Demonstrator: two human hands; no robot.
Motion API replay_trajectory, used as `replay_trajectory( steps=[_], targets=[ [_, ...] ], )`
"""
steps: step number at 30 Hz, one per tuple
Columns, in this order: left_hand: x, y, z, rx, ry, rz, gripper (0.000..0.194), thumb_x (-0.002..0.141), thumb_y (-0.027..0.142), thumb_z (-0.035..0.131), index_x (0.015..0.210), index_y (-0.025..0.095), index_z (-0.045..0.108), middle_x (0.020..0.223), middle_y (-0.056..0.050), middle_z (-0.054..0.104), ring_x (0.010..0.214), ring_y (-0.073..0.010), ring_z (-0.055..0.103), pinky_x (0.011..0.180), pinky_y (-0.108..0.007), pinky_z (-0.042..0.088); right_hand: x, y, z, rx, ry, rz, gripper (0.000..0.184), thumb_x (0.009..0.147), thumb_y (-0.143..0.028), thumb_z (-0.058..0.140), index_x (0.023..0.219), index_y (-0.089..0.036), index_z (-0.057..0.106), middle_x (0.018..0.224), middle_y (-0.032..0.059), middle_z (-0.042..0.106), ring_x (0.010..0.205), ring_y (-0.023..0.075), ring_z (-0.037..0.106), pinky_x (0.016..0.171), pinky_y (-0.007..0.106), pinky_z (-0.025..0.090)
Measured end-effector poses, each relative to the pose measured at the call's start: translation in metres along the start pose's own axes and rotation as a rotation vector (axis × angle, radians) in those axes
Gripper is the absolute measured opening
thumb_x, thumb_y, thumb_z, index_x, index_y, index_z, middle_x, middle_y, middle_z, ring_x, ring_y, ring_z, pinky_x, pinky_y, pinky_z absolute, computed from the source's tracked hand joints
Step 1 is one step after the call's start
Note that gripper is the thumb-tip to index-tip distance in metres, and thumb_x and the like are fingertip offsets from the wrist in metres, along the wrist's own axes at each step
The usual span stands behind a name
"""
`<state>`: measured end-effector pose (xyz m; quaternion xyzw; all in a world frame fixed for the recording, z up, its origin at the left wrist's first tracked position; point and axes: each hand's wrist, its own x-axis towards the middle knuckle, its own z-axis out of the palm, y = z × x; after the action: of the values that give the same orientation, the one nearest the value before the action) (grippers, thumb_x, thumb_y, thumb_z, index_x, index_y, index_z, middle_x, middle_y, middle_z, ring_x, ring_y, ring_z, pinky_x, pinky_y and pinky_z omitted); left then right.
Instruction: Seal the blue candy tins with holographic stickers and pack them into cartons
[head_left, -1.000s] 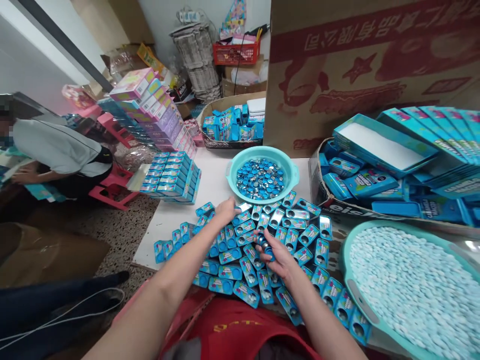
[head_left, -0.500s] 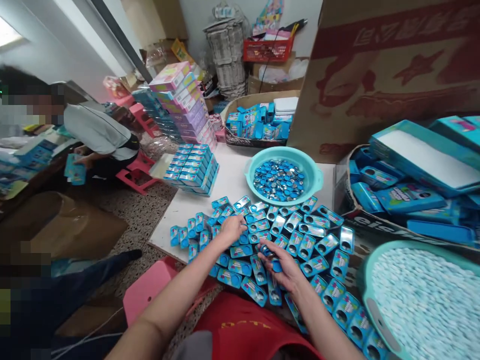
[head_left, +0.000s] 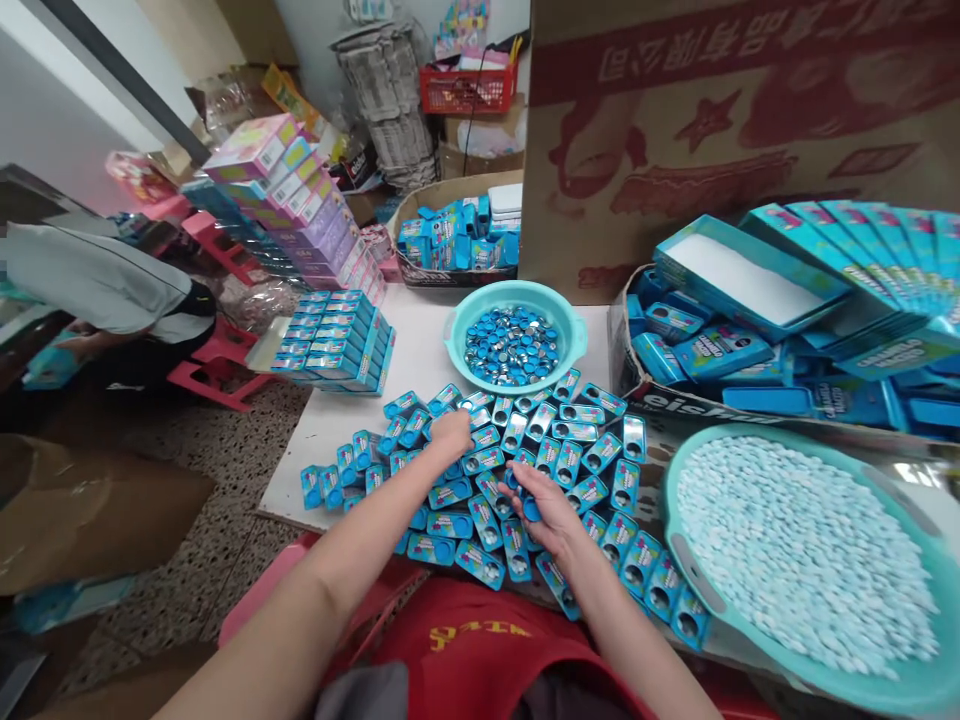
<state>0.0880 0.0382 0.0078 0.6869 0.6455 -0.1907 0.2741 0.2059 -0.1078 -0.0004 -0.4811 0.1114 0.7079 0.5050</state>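
Small blue printed tins (head_left: 448, 525) lie in crowded rows over the white table. Many show a dark round hole at one end, and others have a round blue cap there. My left hand (head_left: 451, 436) is closed, fingers pointing down against tins in the middle of the spread. Whatever its fingertips hold is hidden. Palm up and fingers curled, my right hand (head_left: 553, 515) holds a few round blue caps (head_left: 531, 508) just above the tins. Behind the tins stands a turquoise basin (head_left: 576, 338) with many loose blue and silver caps.
A large turquoise basin (head_left: 679, 540) of pale mint-like pieces is at right. Behind it, a carton (head_left: 626, 350) holds blue packages. Stacked blue boxes (head_left: 330, 340) stand at the table's back left. A seated person (head_left: 112, 290) is at far left, near a pink stool (head_left: 217, 370).
My view has turned right, so the table things appear further left and more of the mint basin shows. My left hand stays over the tins; my right hand still holds caps.
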Motion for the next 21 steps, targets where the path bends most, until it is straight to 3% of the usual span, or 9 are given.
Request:
replay_trajectory(
  steps=[2,4,7,9,11,14,17,21],
  targets=[
    [-0.015,-0.004,0.003,0.004,0.05,0.05,0.037,0.07,0.021,0.07,0.104,0.021,0.056,0.101,-0.01,0.066,0.104,-0.0274,0.06,0.08,-0.033,0.045,0.002,0.002,0.002,-0.004,-0.023,-0.026,0.019,0.065,-0.013,0.078,0.08,-0.015,0.066,0.071,0.0014,0.065,0.065,0.0156,0.068,0.039,0.012,0.047],
    [-0.033,-0.009,0.014,-0.145,0.062,0.167,0.029,0.08,0.034,0.061,0.105,0.023,0.055,0.092,-0.004,0.066,0.091,-0.021,0.063,0.073,-0.029,0.047,0.005,0.005,0.004,-0.032,-0.051,-0.056,0.02,0.064,-0.015,0.079,0.079,-0.014,0.066,0.067,0.002,0.066,0.062,0.0157,0.068,0.039,0.013,0.047],
    [-0.054,-0.017,0.036,-0.623,-0.129,0.343,0.036,0.076,0.045,0.06,0.104,0.022,0.056,0.075,0.003,0.059,0.06,-0.0123,0.058,0.054,-0.023,0.046,0.011,0.011,0.008,-0.09,-0.04,-0.128,0.021,0.063,-0.021,0.081,0.075,-0.013,0.065,0.061,0.0009,0.065,0.051,0.0128,0.063,0.036,0.014,0.045],
    [-0.06,-0.021,0.045,-0.875,-0.268,0.338,0.04,0.068,0.041,0.067,0.1,0.018,0.057,0.067,0.005,0.054,0.051,-0.0096,0.053,0.048,-0.022,0.043,0.015,0.016,0.011,-0.111,-0.017,-0.149,0.025,0.061,-0.026,0.082,0.071,-0.013,0.063,0.055,-0.0007,0.062,0.044,0.0108,0.058,0.033,0.014,0.043],
    [-0.061,-0.025,0.046,-0.993,-0.304,0.298,0.039,0.065,0.036,0.07,0.096,0.016,0.058,0.065,0.005,0.052,0.049,-0.0082,0.051,0.047,-0.021,0.043,0.017,0.019,0.013,-0.117,-0.008,-0.139,0.027,0.059,-0.028,0.083,0.068,-0.014,0.062,0.052,-0.0014,0.061,0.042,0.0102,0.056,0.031,0.014,0.042],
    [-0.061,-0.028,0.04,-0.981,-0.278,0.28,0.031,0.066,0.027,0.068,0.094,0.016,0.061,0.073,0.003,0.055,0.05,-0.0069,0.051,0.049,-0.022,0.043,0.017,0.023,0.013,-0.121,-0.013,-0.115,0.026,0.06,-0.026,0.083,0.07,-0.014,0.063,0.052,-0.0021,0.061,0.043,0.0084,0.056,0.034,0.012,0.043],
    [-0.067,-0.028,0.037,-0.751,-0.202,0.304,0.021,0.069,0.016,0.061,0.09,0.016,0.063,0.07,0.003,0.057,0.05,-0.0082,0.051,0.052,-0.022,0.044,0.015,0.025,0.013,-0.129,-0.035,-0.074,0.022,0.063,-0.023,0.082,0.075,-0.014,0.066,0.051,-0.003,0.059,0.042,0.0071,0.054,0.036,0.012,0.044],
    [-0.082,-0.023,0.046,-0.561,0.046,0.423,0.017,0.076,0.017,0.054,0.084,0.02,0.068,0.075,0.0,0.064,0.073,-0.0151,0.06,0.069,-0.024,0.047,0.013,0.025,0.012,-0.135,-0.073,-0.017,0.02,0.069,-0.025,0.078,0.08,-0.013,0.067,0.061,0.0007,0.064,0.045,0.0083,0.058,0.033,0.011,0.042]
  ],
)
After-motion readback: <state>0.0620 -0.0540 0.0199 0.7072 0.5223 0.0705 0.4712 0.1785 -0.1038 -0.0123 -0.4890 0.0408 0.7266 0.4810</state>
